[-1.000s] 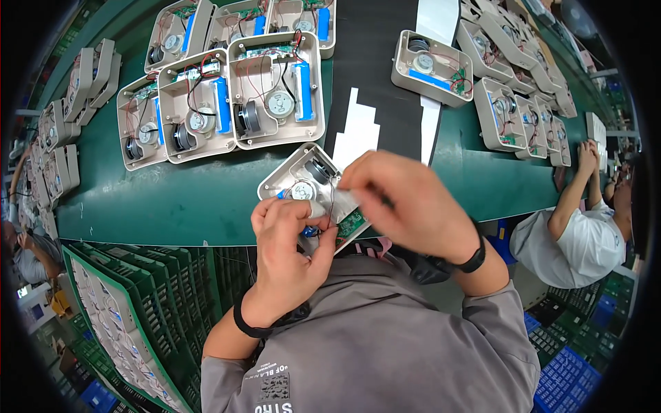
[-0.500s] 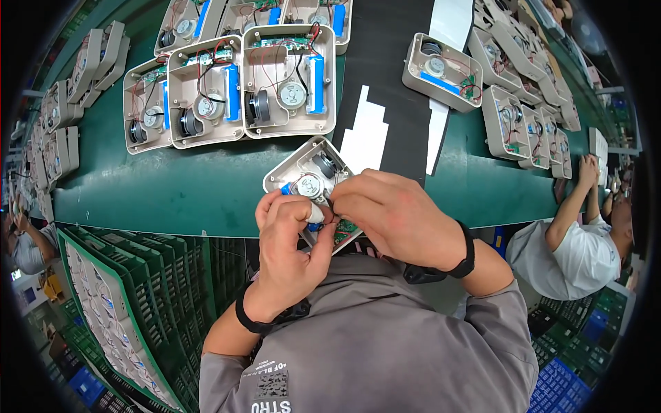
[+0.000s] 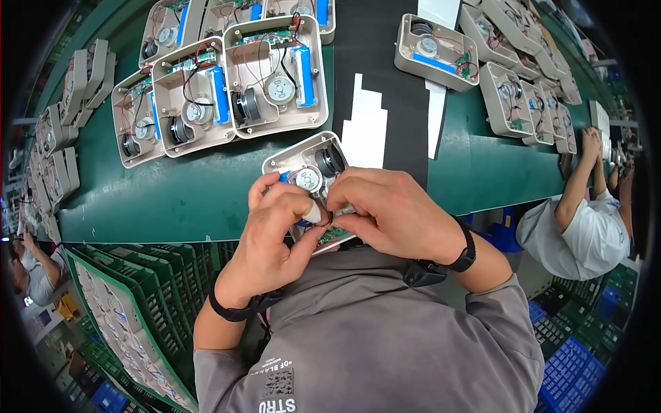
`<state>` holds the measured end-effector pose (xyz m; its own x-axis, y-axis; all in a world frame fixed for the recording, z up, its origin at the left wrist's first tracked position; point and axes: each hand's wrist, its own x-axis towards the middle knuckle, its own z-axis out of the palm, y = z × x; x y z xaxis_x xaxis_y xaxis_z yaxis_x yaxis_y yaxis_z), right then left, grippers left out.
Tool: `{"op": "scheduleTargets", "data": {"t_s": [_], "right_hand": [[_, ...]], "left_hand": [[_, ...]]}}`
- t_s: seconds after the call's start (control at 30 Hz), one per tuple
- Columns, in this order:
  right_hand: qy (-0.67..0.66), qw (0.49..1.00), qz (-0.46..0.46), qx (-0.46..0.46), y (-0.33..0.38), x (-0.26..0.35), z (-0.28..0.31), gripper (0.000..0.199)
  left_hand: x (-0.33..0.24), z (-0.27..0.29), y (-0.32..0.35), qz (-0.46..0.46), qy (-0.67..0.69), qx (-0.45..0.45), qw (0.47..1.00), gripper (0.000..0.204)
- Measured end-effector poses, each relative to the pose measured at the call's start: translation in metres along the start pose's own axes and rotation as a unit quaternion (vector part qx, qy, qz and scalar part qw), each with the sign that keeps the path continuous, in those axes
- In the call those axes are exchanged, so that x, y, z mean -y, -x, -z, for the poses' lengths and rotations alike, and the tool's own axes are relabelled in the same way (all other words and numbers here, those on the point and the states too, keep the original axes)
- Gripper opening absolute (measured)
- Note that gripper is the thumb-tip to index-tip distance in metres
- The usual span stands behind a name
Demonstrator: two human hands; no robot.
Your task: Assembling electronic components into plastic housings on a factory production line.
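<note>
An open beige plastic casing [image 3: 274, 162] sits tilted at the table's near edge, close to my body. Inside it are a round silver motor [image 3: 309, 179], a black cylindrical part [image 3: 330, 161] and a green circuit board [image 3: 335, 238]; most of a blue battery [image 3: 284, 177] is covered by my fingers. My left hand [image 3: 277, 224], white tape round one finger, is closed in a pinch above the board. From the other side my right hand [image 3: 403, 210] pinches at the same spot. Their fingertips meet on what looks like a thin dark wire, mostly hidden.
Several similar casings [image 3: 275, 124] with motors, batteries and wires stand at the back left. Another casing [image 3: 441, 74] lies back right, beside further stacks. White sheets [image 3: 365, 131] rest on a black mat [image 3: 406, 138]. Green crates [image 3: 138, 289] stand lower left; a co-worker [image 3: 578, 227] sits at right.
The view has shifted slightly. My right thumb now reaches out toward my left fingertips, and the fingers of both hands have shifted a little over the circuit board. The casing stays beneath them.
</note>
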<state>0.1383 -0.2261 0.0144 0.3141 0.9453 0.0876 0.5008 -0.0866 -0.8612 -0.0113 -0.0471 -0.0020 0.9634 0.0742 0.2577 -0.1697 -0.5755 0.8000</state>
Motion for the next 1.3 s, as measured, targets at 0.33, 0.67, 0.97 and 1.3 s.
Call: {"op": "scheduleTargets", "data": {"t_s": [0.33,0.67,0.97,1.3], "right_hand": [[-0.009,0.999,-0.034,0.013,-0.007,0.008,0.006,0.020],[-0.097,0.994,-0.038,0.036,-0.010,-0.003,0.008,0.013],[-0.130,0.989,-0.058,0.036,-0.013,0.003,0.018,0.011],[0.012,0.996,0.026,0.083,-0.030,0.014,0.019,0.012]], "left_hand": [[-0.003,-0.007,0.003,0.020,-0.006,-0.037,0.999,0.034],[-0.009,-0.014,0.008,0.054,0.005,-0.059,0.997,0.034],[-0.011,-0.020,0.008,0.047,-0.033,-0.081,0.995,0.035],[-0.007,-0.019,0.010,0.061,-0.036,-0.079,0.994,0.040]]}}
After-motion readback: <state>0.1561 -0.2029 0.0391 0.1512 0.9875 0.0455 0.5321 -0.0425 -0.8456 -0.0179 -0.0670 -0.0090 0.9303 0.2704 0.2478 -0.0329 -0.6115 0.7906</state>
